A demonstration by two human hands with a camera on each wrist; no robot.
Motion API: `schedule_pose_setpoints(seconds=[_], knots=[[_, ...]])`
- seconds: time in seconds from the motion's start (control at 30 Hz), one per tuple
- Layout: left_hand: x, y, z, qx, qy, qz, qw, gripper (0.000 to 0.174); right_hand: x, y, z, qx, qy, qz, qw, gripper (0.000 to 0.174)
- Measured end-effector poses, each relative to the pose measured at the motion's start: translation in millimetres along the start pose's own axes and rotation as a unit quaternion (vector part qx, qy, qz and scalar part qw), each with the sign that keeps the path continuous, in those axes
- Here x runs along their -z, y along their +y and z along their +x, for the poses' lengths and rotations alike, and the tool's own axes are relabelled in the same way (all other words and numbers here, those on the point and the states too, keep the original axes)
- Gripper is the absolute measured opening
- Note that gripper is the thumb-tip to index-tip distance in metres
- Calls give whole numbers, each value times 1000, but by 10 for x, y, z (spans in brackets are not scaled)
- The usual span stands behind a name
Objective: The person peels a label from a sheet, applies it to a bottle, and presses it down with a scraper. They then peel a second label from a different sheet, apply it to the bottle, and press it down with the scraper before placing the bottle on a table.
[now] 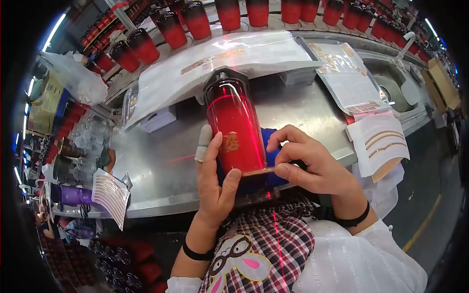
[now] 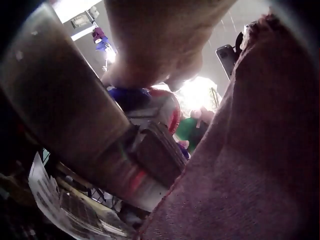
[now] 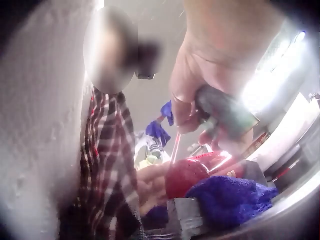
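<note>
A glossy glass vessel [image 1: 234, 122], red shading to black at its far end, lies tilted with its near rim toward me. A gold emblem [image 1: 231, 141] marks its side. My left hand [image 1: 214, 183] holds the vessel from the left, thumb by the near rim and pale covers on fingertips. Along that rim runs a thin gold strip [image 1: 256, 172]. My right hand [image 1: 315, 163] pinches the strip's right end between thumb and forefinger. Blue cloth [image 1: 271, 141] shows beneath the vessel, and again as a bundle [image 3: 230, 200] in the right wrist view.
A white-sheeted tray [image 1: 171, 80] stands behind the vessel on the metal table [image 1: 161, 168]. Sheets of gold strips lie at right [image 1: 378, 141] and left [image 1: 111, 195]. Red-black vessels [image 1: 200, 22] line the back; a sink [image 1: 391, 88] is at far right.
</note>
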State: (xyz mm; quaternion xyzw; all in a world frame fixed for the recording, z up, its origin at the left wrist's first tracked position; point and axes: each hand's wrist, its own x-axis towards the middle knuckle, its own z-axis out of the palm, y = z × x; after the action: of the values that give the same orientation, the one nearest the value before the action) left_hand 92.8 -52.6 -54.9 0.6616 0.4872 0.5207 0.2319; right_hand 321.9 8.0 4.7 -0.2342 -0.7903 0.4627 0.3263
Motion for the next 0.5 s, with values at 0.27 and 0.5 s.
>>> schedule_pose_setpoints(seconds=[0.27, 0.5], knots=[[-25, 32, 14, -1, 14, 2, 1000, 58, -15, 130, -64, -41, 16, -11, 999, 16], [-42, 52, 46, -38, 22, 29, 999, 63, -19, 148, -48, -29, 25, -18, 999, 15]])
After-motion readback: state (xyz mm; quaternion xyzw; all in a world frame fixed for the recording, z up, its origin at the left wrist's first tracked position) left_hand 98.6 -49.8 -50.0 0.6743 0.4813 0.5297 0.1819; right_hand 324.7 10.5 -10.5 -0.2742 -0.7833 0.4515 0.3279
